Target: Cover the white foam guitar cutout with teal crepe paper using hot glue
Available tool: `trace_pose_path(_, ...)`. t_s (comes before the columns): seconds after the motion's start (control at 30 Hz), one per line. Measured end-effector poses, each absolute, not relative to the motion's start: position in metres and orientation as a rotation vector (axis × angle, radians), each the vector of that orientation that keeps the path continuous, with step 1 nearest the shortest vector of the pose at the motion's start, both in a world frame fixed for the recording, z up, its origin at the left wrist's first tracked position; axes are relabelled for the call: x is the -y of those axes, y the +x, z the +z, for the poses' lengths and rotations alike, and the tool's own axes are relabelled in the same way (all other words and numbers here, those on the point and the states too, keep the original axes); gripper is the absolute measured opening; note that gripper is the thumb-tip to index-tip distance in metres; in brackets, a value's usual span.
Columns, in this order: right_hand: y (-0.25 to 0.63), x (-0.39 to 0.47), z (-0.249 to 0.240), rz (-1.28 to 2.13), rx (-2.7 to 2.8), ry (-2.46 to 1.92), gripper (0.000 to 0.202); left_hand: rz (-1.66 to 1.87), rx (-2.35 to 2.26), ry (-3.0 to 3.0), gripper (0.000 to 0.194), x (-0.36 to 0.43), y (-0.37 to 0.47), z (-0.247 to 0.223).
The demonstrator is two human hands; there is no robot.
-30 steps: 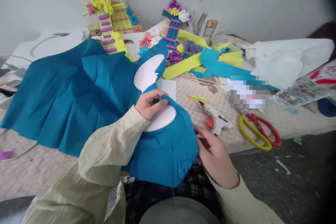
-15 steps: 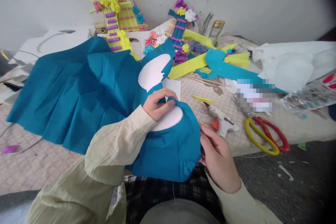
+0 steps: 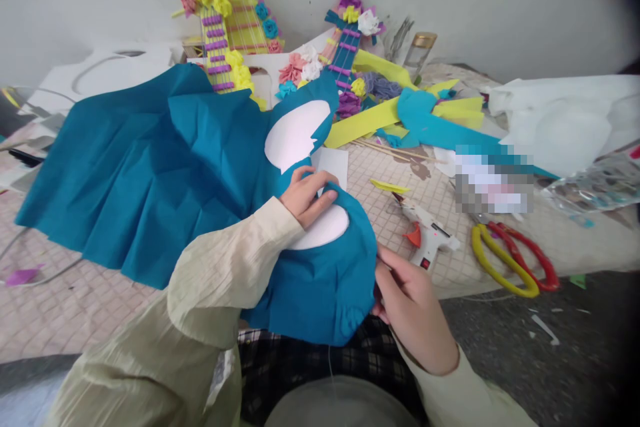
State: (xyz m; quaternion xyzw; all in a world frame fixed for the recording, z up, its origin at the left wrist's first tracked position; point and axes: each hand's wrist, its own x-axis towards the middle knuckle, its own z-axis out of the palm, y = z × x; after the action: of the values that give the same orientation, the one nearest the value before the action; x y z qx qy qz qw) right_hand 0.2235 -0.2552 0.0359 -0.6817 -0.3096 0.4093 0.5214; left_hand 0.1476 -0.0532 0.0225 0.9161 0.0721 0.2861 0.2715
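Observation:
A large sheet of teal crepe paper (image 3: 135, 180) spreads from the left of the table to the front edge and over my lap. White board pieces lie on it: an upper one with a jagged edge (image 3: 295, 133) and a lower rounded one (image 3: 327, 230). My left hand (image 3: 310, 197) is closed over the paper at the narrow middle, thumb along the lower board. At the right rim of the paper, my right hand (image 3: 407, 297) pinches the edge; some of its fingers are hidden beneath. The paper is wrinkled near that grip.
Right of the paper lie a white glue gun (image 3: 430, 233) and scissors with yellow and red handles (image 3: 505, 260). Behind stand decorated model guitars (image 3: 217, 47) with paper flowers, a glass jar (image 3: 420, 53), and yellow and blue paper strips (image 3: 365, 123). Clear plastic packaging (image 3: 590, 183) lies far right.
My right hand has shifted slightly left and down along the paper's edge, and the paper there is drawn in a little. The left hand keeps its hold. The view has moved slightly.

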Motion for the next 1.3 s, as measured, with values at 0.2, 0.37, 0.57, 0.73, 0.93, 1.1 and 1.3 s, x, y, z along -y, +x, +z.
trace_pose_path(0.2,0.222,0.257,0.034,0.842,0.913,-1.741,0.025,0.676,-0.083,2.564,0.038,0.05,0.148,0.014)
trace_pose_path(0.37,0.22,0.257,0.03,0.695,0.982,-1.79,0.025,0.765,-0.018,2.543,0.039,0.045,0.148,0.009)
trace_pose_path(0.57,0.224,0.257,0.032,0.641,1.118,-1.846,0.025,0.805,-0.086,2.56,0.033,0.042,0.149,0.009)
trace_pose_path(0.73,0.226,0.258,0.035,0.555,1.23,-1.898,0.025,0.817,-0.099,2.513,0.018,0.044,0.15,0.01)
trace_pose_path(0.93,0.225,0.26,0.038,0.428,1.33,-1.91,0.024,0.85,-0.114,2.44,0.018,0.045,0.153,0.006)
trace_pose_path(1.1,0.229,0.26,0.038,0.439,1.32,-1.911,0.029,0.862,-0.088,2.402,0.026,0.046,0.154,0.005)
trace_pose_path(1.3,0.234,0.259,0.038,0.475,1.267,-1.914,0.032,0.83,-0.093,2.431,0.025,0.047,0.153,0.007)
